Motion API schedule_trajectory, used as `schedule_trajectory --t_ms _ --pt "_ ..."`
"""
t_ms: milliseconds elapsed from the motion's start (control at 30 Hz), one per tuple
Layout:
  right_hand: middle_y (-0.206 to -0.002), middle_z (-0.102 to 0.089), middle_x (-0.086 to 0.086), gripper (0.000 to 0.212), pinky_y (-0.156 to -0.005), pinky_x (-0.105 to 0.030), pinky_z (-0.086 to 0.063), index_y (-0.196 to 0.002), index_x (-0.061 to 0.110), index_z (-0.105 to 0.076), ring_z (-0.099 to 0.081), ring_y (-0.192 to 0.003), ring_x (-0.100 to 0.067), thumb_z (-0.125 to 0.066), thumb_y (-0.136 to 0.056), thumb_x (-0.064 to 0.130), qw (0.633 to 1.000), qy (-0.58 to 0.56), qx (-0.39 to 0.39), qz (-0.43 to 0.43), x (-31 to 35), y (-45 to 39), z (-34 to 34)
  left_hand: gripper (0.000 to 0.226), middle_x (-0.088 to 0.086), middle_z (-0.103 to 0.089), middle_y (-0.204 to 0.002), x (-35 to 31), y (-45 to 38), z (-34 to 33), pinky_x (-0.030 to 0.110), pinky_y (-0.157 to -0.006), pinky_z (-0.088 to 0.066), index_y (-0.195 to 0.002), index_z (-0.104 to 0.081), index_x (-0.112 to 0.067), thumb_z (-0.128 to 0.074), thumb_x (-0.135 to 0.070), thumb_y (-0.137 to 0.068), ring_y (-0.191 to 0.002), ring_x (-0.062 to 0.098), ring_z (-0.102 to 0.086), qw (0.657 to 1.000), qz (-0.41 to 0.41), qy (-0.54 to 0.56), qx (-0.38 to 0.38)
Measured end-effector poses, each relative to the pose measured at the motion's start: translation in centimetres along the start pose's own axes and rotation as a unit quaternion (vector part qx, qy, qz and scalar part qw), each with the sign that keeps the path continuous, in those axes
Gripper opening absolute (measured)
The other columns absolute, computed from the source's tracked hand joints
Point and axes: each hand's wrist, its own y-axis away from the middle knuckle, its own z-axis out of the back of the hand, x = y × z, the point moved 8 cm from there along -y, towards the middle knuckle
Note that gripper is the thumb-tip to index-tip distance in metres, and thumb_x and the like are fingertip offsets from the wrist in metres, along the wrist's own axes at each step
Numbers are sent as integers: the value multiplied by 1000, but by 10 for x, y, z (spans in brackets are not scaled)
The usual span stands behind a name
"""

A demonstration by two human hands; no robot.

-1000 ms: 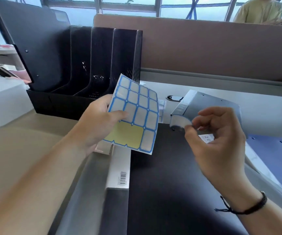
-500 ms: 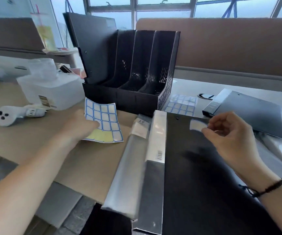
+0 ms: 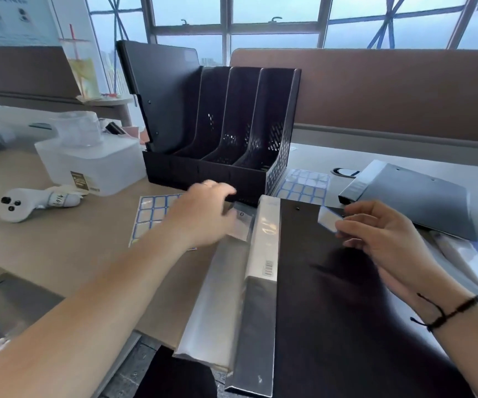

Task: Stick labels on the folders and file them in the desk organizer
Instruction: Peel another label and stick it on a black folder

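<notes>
Right hand [image 3: 381, 234]: grip pinching a peeled label [image 3: 328, 219] above black folder [image 3: 332, 297] lying on desk [image 3: 59, 248]. Left hand [image 3: 203, 214]: fingers loose, holding nothing, over label sheet [image 3: 150, 216], near desk organizer [image 3: 232, 145].

left hand [image 3: 206, 214]: reaching forward, fingers relaxed | right hand [image 3: 381, 234]: thumb and fingers pinching

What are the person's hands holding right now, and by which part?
The right hand pinches a peeled label by its near edge. The left hand holds nothing; it reaches over the label sheet toward the folder.
</notes>
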Motion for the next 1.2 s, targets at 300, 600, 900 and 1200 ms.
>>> schedule_trajectory --t_ms 300,600,900,1200 --pt "-83 -74 -10 29 -63 -28 -50 -108 11 -67 -65 -69 -18 -78 -82 6 997 -32 -62 -37 6 -9 26 69 -2 -46 -151 -117 -31 -73 39 -116 -31 -146 -41 -29 -44 -70 -90 -140 19 -38 975 -170 -5 146" --pt "-82 -73 -10 34 -64 -33 -52 -108 15 -65 -64 -65 -20 -81 -79 10 993 -9 -86 -86 1 -19 52 73 -3 -17 -164 -99 -23 -86 45 -124 -6 -153 -16 -45 -28 -77 -88 -152 20 -10 969 -152 -87 177" --pt "-79 -65 -8 27 -61 -32 -52 -103 6 -68 -59 -65 -21 -77 -79 -3 988 42 1 -147 -16 -16 38 78 -18 -6 -161 -56 9 -65 33 -122 -8 -148 -5 -58 -26 -85 -78 -149 10 -3 965 -135 -55 219" --pt "-72 -64 -6 29 -52 -31 -47 -97 6 -68 -56 -58 -19 -75 -74 -11 982 99 51 -152 -27 -16 22 81 -30 -18 -142 -68 -13 -55 29 -115 -25 -143 -18 -61 -55 -80 -73 -137 -2 -23 958 -152 6 245"
